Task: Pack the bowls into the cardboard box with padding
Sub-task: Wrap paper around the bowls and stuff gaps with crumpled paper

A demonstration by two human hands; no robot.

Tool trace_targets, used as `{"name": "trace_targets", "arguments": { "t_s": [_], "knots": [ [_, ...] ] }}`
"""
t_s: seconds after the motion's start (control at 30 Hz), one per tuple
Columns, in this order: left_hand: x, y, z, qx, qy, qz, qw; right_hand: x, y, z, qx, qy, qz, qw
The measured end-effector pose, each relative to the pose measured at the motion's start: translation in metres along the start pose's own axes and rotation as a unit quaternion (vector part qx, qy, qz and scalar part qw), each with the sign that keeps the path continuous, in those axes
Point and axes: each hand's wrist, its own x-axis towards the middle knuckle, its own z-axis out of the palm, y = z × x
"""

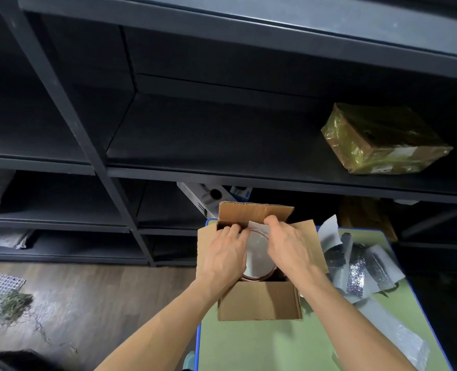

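Observation:
An open cardboard box stands on a green table, its flaps spread out. Inside sits a round bowl with a pinkish rim, seen from above. A white sheet of padding rises at the far side of the bowl. My left hand reaches into the box on the left, fingers curled at the padding's edge. My right hand comes in from the right and pinches the top of the same sheet. Both hands cover much of the bowl.
Silver foil and bubble padding sheets lie heaped on the table to the right of the box. Dark metal shelving stands behind, with a taped parcel on one shelf. A wooden floor lies to the left.

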Motion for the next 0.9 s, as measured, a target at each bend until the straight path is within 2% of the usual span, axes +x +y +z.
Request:
{"name": "trace_targets", "arguments": {
  "t_s": [0.13,0.23,0.5,0.63,0.77,0.9],
  "knots": [
    [0.002,0.001,-0.002,0.008,0.008,-0.001,1.0,-0.019,0.017,-0.013,0.003,0.032,0.01,0.999],
    [0.001,0.001,-0.002,0.011,0.02,0.004,1.0,-0.029,0.031,-0.01,0.054,0.026,0.045,0.997],
    [-0.018,0.025,-0.004,-0.032,0.058,-0.001,0.998,-0.057,0.054,-0.016,0.192,0.027,0.067,0.979],
    [-0.042,0.059,0.002,-0.047,0.079,0.037,0.995,-0.079,0.071,-0.016,0.224,0.011,0.057,0.973],
    [-0.061,0.097,0.005,-0.092,0.057,0.074,0.991,-0.108,0.095,-0.016,0.239,0.015,0.032,0.97],
    [-0.072,0.139,0.009,-0.11,0.03,0.138,0.984,-0.136,0.127,-0.009,0.235,-0.016,0.028,0.971]
  ]
}}
